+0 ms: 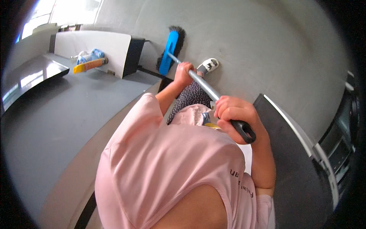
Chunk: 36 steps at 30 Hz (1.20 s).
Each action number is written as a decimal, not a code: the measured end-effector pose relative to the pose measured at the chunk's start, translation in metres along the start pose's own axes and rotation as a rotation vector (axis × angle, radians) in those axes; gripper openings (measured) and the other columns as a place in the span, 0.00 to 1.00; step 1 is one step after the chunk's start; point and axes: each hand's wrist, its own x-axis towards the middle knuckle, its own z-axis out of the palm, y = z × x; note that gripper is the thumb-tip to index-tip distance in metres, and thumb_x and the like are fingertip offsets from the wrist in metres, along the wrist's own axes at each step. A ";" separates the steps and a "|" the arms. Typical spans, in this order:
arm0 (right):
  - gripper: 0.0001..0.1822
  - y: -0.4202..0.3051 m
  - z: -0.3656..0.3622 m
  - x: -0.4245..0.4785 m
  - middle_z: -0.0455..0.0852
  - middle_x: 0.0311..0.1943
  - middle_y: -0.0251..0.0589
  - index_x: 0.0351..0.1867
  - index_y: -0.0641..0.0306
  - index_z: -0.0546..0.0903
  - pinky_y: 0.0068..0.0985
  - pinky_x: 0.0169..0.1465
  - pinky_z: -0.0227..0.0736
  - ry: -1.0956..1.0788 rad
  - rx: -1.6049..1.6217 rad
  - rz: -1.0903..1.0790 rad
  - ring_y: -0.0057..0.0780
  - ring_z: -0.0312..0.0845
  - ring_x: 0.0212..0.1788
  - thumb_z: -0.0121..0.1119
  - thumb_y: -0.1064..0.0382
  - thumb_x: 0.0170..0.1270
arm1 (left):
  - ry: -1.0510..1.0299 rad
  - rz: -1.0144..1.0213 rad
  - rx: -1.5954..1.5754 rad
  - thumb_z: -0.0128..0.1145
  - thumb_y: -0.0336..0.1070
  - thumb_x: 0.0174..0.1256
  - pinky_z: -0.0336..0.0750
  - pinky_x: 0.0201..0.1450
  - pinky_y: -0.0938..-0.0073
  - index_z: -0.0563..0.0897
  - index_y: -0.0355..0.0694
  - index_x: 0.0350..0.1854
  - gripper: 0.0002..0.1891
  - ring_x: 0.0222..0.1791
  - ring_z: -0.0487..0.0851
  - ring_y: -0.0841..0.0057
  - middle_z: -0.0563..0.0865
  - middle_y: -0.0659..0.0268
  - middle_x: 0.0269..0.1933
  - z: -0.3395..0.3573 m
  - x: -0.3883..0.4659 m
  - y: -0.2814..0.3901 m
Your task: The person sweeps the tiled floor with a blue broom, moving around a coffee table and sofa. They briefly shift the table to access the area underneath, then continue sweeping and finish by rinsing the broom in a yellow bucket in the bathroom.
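Note:
A broom with a grey metal handle [204, 86] runs slantwise in front of my body. Its blue head [168, 54] with dark bristles [180, 37] rests at the grey floor, close to the end of the desk. My left hand [184, 74] grips the handle lower down, nearer the head. Around the upper end, just above the black end grip [243, 130], my right hand [236, 113] is closed. The grip's hanging loop sticks out below that hand. One foot in a white and black shoe [210, 65] stands on the floor beside the handle.
On my left, a grey desk [94, 100] holds a monitor [34, 77], an orange and yellow spray can [90, 65] and blue-white items [95, 53] by a white panel [91, 43]. A dark cabinet-like surface [286, 160] stands close on my right. Grey floor [257, 43] stretches ahead.

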 end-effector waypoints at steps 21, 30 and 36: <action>0.14 -0.164 -0.003 -0.235 0.78 0.20 0.38 0.24 0.61 0.74 0.43 0.41 0.81 0.736 -0.496 0.001 0.35 0.81 0.24 0.66 0.61 0.64 | -0.615 0.731 -0.104 0.68 0.43 0.50 0.78 0.40 0.53 0.85 0.43 0.27 0.10 0.33 0.85 0.53 0.86 0.58 0.29 0.127 -0.007 0.288; 0.05 -0.084 -0.022 -0.232 0.85 0.30 0.44 0.32 0.64 0.78 0.38 0.50 0.81 1.010 -0.521 -0.038 0.40 0.86 0.37 0.63 0.74 0.61 | -0.709 0.867 0.088 0.66 0.44 0.58 0.78 0.47 0.53 0.84 0.44 0.32 0.09 0.44 0.84 0.54 0.86 0.59 0.36 0.183 0.120 0.277; 0.08 -0.007 -0.021 -0.242 0.86 0.34 0.47 0.33 0.67 0.78 0.39 0.54 0.78 1.116 -0.496 0.057 0.42 0.86 0.42 0.63 0.80 0.54 | -0.721 0.905 -0.043 0.65 0.41 0.58 0.76 0.44 0.51 0.80 0.42 0.29 0.10 0.41 0.82 0.50 0.83 0.55 0.34 0.282 0.133 0.221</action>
